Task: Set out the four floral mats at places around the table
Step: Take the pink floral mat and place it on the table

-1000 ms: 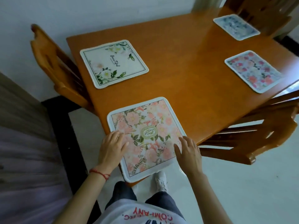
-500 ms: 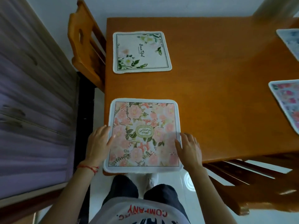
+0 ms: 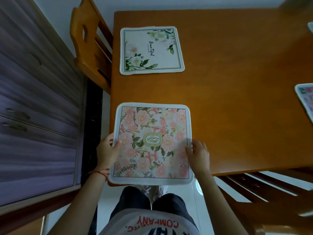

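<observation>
A pink floral mat (image 3: 152, 143) lies on the near left corner of the wooden table (image 3: 237, 107), overhanging the near edge a little. My left hand (image 3: 106, 150) holds its left edge, thumb on top of the print. At the mat's right edge, my right hand (image 3: 199, 154) grips with the thumb laid on the fabric. Farther along the left side lies a white mat with green leaves (image 3: 151, 50). A pink-and-blue mat (image 3: 305, 100) is cut off at the right border, and only a sliver of another mat (image 3: 311, 29) shows at the upper right.
A wooden chair (image 3: 89, 48) stands tucked against the table's left side beside the white mat. Another chair (image 3: 271, 192) sits at the near right. A drawer cabinet (image 3: 33, 107) runs close along the left, leaving a narrow floor gap.
The view has swung to face the table square on. The pink mat now lies straight with the table edges, and both hands have shifted from resting on it to holding its side edges.
</observation>
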Demonstrator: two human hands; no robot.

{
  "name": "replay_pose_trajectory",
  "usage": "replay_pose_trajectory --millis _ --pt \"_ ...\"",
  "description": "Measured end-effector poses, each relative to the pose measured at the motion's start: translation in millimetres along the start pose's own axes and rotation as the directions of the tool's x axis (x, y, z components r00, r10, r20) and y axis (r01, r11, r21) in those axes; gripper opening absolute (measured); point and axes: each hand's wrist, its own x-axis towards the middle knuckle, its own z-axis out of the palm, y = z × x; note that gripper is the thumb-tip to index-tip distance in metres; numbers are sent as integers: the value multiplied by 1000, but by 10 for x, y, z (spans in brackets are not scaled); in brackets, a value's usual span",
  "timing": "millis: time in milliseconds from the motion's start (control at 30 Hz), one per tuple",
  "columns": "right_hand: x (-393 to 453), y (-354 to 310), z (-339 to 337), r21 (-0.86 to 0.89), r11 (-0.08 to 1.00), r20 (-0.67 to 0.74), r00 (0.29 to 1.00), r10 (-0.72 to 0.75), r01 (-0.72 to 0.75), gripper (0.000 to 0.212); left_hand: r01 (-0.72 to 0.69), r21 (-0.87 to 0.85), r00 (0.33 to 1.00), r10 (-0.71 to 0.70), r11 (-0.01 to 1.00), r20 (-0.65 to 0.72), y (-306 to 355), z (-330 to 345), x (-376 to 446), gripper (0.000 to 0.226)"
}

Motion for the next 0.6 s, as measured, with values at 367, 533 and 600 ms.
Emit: replay_pose_trajectory --millis 367,533,600 --pt "170 -77 -67 202 962 9 982 187 -184 31 256 -78 966 -258 963 -17 -98 13 319 42" --pt "194 -90 -81 233 945 20 973 231 -230 29 255 -74 967 -255 964 10 -119 -18 351 35" --pt "191 -87 -74 233 943 14 971 240 -237 28 260 -86 966 -260 962 17 -138 -36 372 34"
